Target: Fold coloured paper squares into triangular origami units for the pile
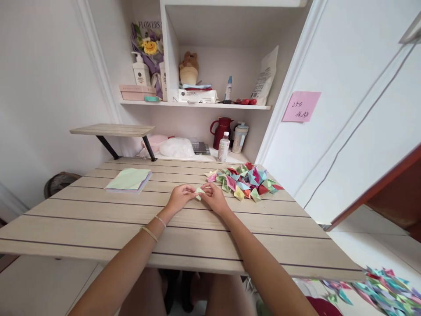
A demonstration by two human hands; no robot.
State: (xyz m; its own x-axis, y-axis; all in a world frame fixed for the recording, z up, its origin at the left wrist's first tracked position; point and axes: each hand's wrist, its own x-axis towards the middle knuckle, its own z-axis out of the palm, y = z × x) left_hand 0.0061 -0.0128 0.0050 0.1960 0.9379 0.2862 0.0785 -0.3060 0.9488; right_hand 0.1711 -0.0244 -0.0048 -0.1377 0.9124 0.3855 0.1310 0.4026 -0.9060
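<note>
Between my two hands, just above the middle of the table, is a small folded piece of pale green paper (198, 193). My left hand (181, 195) pinches it from the left, and my right hand (213, 197) grips its right side. Fingers cover part of the paper, so its full shape is hidden. Right of my hands lies a heap of folded paper pieces (245, 181) in red, pink, yellow, green and blue. To the left, a stack of square paper sheets (129, 180) rests on the table, light green on top.
A small raised shelf (113, 130) stands at the table's back left. Behind the table are a bottle (223, 147), a dark red jug (222, 131) and a cup (240, 138). More folded paper (388, 292) is piled low at the right, beyond the table edge.
</note>
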